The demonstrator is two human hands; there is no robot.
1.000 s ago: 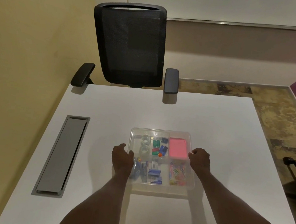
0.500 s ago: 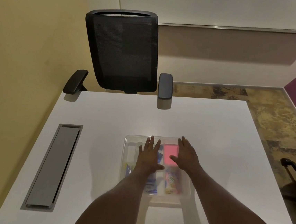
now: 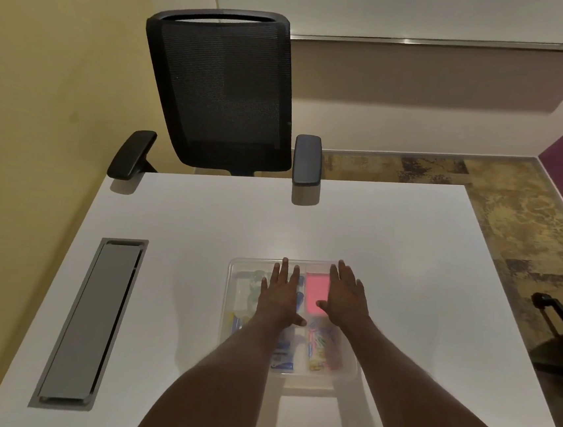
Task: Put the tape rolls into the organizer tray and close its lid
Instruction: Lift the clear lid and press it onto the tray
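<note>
Lid-closing step, judged: press evenly over clear plastic organizer tray on white table, work toward corners till lid seats. Left hand and right hand lie palm-down, fingers spread flat, gripping nothing. Forearms extended forward. Tape rolls not discernible; pink pad between hands.

Organizer tray on table; hands flat on tray; chair behind table.
</note>
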